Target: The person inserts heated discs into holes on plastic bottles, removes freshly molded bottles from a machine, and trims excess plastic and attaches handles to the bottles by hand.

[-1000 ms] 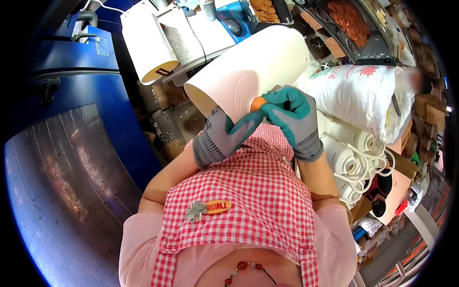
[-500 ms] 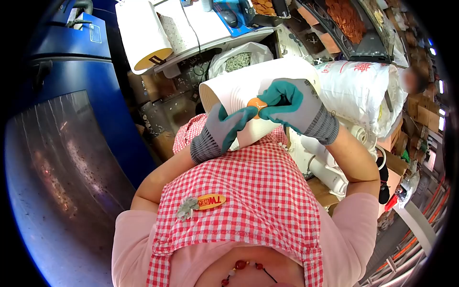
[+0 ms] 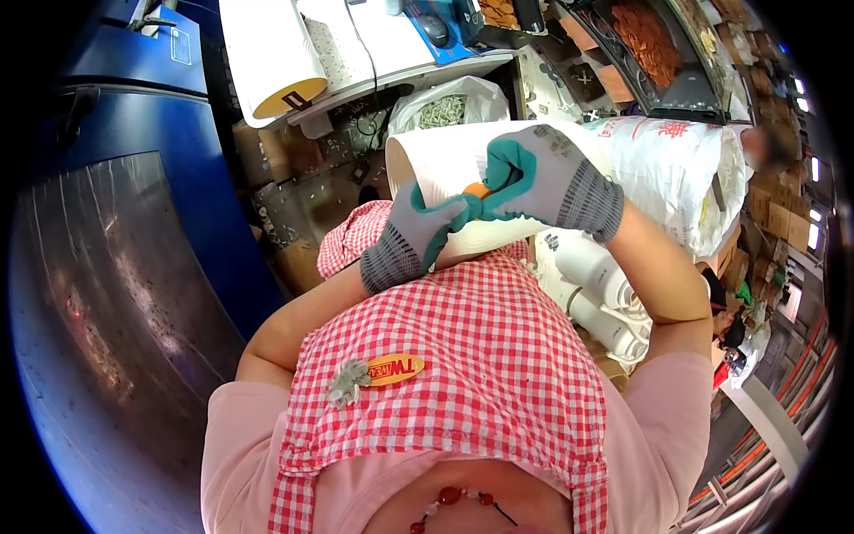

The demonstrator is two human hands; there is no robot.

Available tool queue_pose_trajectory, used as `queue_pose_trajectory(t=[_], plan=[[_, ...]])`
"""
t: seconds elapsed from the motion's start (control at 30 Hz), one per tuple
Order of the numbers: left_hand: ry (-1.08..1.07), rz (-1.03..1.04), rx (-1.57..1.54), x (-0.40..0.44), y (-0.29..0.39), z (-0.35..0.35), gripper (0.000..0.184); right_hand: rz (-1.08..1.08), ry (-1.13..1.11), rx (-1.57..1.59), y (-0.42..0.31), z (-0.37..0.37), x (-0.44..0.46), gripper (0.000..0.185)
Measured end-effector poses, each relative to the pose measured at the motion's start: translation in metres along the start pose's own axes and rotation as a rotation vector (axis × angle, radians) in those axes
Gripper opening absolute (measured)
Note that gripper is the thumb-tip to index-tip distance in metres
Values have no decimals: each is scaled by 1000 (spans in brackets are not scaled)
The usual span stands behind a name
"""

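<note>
Small orange piece is pinched at the fingertips of left hand and right hand, both gloved; large white roll is seen just beyond

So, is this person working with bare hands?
No, the left hand and right hand both wear grey-and-green gloves as they meet at a small orange piece.

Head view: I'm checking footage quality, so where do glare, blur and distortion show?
Head view throughout: fisheye distortion bows the blue cabinet and metal panel, which carries bright glare; the white desktop looks washed out; a co-worker's head at the picture's right is blurred; the left hand and right hand look fairly sharp.
</note>
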State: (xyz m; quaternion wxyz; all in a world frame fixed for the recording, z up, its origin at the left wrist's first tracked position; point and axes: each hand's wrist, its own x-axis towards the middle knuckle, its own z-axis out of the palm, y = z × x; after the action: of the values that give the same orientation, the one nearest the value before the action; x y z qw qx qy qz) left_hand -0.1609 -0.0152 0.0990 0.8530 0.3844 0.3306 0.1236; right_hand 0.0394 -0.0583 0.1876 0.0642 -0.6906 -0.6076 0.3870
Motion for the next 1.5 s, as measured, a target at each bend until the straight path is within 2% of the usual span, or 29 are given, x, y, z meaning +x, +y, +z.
queue_pose_trajectory(t=[0.07,0.13,0.17,0.2,0.23,0.27,0.33,0.4,0.47,0.5,0.53,0.57,0.6,0.63,0.67,0.7,0.73,0.8,0.83,1.07,1.1,1.13,1.2,1.27,1.3,1.33,1.4,1.43,1.5], plan=[[25,-21,-43,0,-4,-9,23,37,-35,3,-2,5,7,37],[-197,257,713,7,-18,-39,16,-32,61,1,0,21,12,32],[-166,810,1140,1,-9,-47,16,-111,133,16,7,33,12,33],[-279,269,638,1,-2,-42,23,-139,253,-24,16,51,10,35],[-114,-194,99,2,4,-36,31,-103,320,82,11,56,7,37],[-112,-88,-211,0,8,-20,42,13,291,8,6,59,5,43],[-169,-113,-73,22,-25,-55,42,-3,416,21,21,84,-11,47],[-125,-88,153,27,-12,-41,42,-20,383,612,23,48,-52,47],[-82,-93,15,32,-9,-31,44,-135,877,908,83,55,-89,50],[-55,-40,62,24,12,2,44,0,1134,478,135,43,-116,38],[-53,-24,69,33,6,4,44,59,1373,561,201,43,-153,27],[-59,-3,36,39,1,-1,43,358,1554,316,226,20,-193,21],[-44,20,0,40,-2,-5,42,431,1746,118,279,11,-225,20],[-48,-9,22,42,-1,5,44,817,1588,-164,375,7,-276,31],[33,-8,68,44,-1,17,40,1002,1438,-175,418,-8,-301,39],[21,1,51,45,0,30,36,1095,1137,-301,401,-28,-302,40],[48,39,41,46,-1,47,36,876,1015,-234,446,-25,-311,45],[74,116,32,45,-15,67,39,954,764,-340,478,-34,-313,53],[114,102,90,42,-16,79,40,1054,740,-323,468,-43,-307,53],[166,164,289,33,-34,109,44,890,793,-229,539,-93,-391,45],[174,149,306,32,-33,113,44,1011,817,-518,464,-105,-379,47],[174,151,308,30,-31,116,44,738,1035,-609,475,-105,-400,47],[203,121,374,27,-28,119,44,626,1372,-195,444,-96,-401,42],[119,133,441,24,-30,101,40,363,1304,262,328,-70,-350,38],[34,138,513,22,-31,94,37,403,1181,454,275,-41,-316,40],[19,131,515,19,-28,96,37,462,1056,630,222,-12,-282,43],[110,-11,391,9,-21,101,27,209,790,1019,140,52,-219,45],[102,123,299,6,-28,96,21,107,696,1033,117,67,-198,46],[90,93,301,-1,-25,80,23,-69,654,897,97,80,-174,47]])
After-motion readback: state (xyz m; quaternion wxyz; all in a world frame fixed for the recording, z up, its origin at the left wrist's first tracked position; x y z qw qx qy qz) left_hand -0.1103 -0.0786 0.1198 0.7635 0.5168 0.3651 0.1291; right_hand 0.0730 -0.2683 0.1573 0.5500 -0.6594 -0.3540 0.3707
